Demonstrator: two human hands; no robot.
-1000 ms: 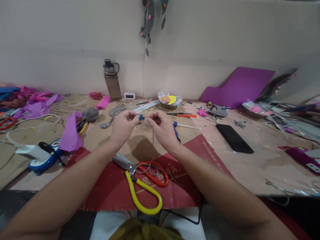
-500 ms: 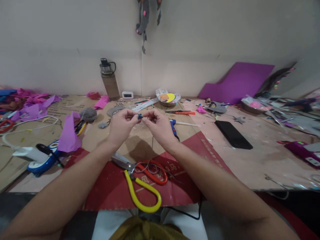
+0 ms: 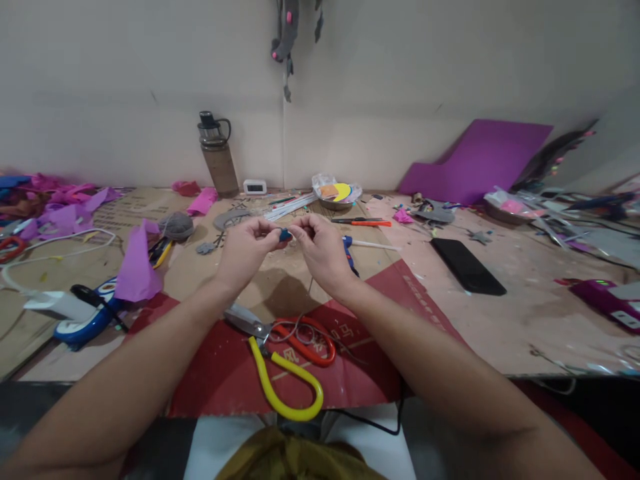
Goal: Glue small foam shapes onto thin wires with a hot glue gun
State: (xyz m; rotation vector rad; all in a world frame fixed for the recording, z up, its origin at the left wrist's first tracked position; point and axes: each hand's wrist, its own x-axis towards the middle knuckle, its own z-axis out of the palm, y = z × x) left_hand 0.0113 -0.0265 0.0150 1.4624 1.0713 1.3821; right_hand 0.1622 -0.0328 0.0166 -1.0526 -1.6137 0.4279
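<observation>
Over the cardboard, my left hand (image 3: 249, 252) pinches a small dark blue piece (image 3: 285, 235) between thumb and fingers. Closed in a pinch against the piece's right side is my right hand (image 3: 323, 255); the fingers partly cover it, so its exact kind does not show. Below my right hand a thin thread (image 3: 311, 287) hangs down. Large scissors (image 3: 289, 397) with one yellow and one red handle lie beneath my wrists, and a loop of grey cord rests over the red handle. A blue glue gun (image 3: 349, 253) is partly hidden behind my right hand.
A red cardboard sheet (image 3: 215, 380) covers the table's front. To the right lie a black phone (image 3: 467, 265) and grey felt scraps. A bottle (image 3: 220, 163), a small white clock (image 3: 255, 187) and a bowl (image 3: 336, 203) stand behind. Purple felt (image 3: 139, 267) and a cable lie left.
The blue piece shows more between my fingertips, and my right hand has shifted slightly to the right. The whole view has tilted a little; the table items stay in place.
</observation>
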